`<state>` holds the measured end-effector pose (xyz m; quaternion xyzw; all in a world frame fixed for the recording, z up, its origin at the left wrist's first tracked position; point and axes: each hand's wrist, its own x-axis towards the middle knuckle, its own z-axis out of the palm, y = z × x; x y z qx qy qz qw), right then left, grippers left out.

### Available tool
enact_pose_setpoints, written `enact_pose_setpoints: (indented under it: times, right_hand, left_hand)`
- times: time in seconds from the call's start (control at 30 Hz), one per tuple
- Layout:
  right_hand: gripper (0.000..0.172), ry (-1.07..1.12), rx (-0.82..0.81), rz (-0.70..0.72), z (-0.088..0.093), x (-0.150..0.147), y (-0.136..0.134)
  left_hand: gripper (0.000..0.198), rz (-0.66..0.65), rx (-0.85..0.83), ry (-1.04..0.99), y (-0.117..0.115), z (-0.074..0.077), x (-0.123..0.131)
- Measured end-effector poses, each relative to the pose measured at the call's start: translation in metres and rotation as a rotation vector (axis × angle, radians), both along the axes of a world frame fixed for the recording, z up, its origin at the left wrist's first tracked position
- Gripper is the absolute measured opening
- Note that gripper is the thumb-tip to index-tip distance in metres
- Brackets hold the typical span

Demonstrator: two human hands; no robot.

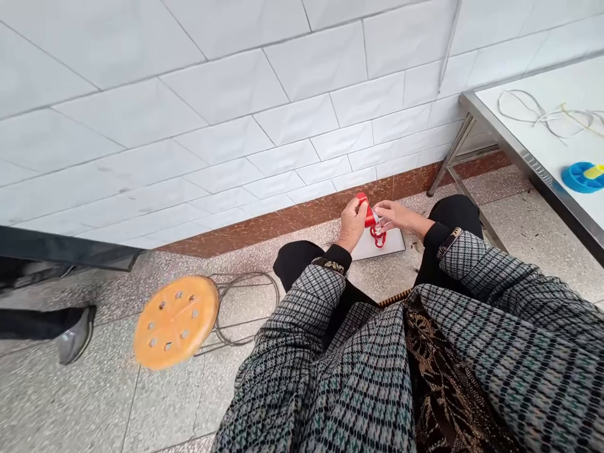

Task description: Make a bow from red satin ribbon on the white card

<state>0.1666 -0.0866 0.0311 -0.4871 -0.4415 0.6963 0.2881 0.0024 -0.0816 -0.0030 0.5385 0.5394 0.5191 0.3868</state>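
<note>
My left hand (pixel 352 224) is closed around a small red object (pixel 370 218) with a whitish end; its exact kind is too small to make out. Close against that whitish end, my right hand (pixel 395 216) has its thumb and fingers bent together, and whatever sits between them is hard to see. Just below the hands is a red looped piece (pixel 378 237), seen against a flat white board (pixel 393 246) with a dark edge on the floor. Whether the loop hangs from the red object or lies on the board, I cannot tell.
An orange round stool (pixel 177 322) with thin metal legs lies tipped over at left. Beyond it is another person's shoe (pixel 77 335). A metal-framed table (pixel 519 141) at right bears white cable (pixel 542 116) and a blue round piece (pixel 582 177). A tiled wall (pixel 236 107) stands ahead.
</note>
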Motion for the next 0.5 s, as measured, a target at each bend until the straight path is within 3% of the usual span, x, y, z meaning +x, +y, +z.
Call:
enact_pose_setpoints:
  times: [0.2,0.37,0.5]
  right_hand:
    - [0.009,-0.023,-0.039,0.002,0.007,-0.016,0.060]
    - [0.010,-0.009,0.029,0.043,0.001,-0.021,0.094]
    - [0.015,-0.017,0.051,0.080,-0.010,-0.023,0.106]
  left_hand:
    - [0.024,0.123,0.010,0.000,0.049,-0.002,-0.006]
    - [0.020,0.087,-0.140,-0.250,0.078,-0.003,-0.010]
    - [0.019,0.096,-0.279,-0.443,0.086,0.000,-0.011]
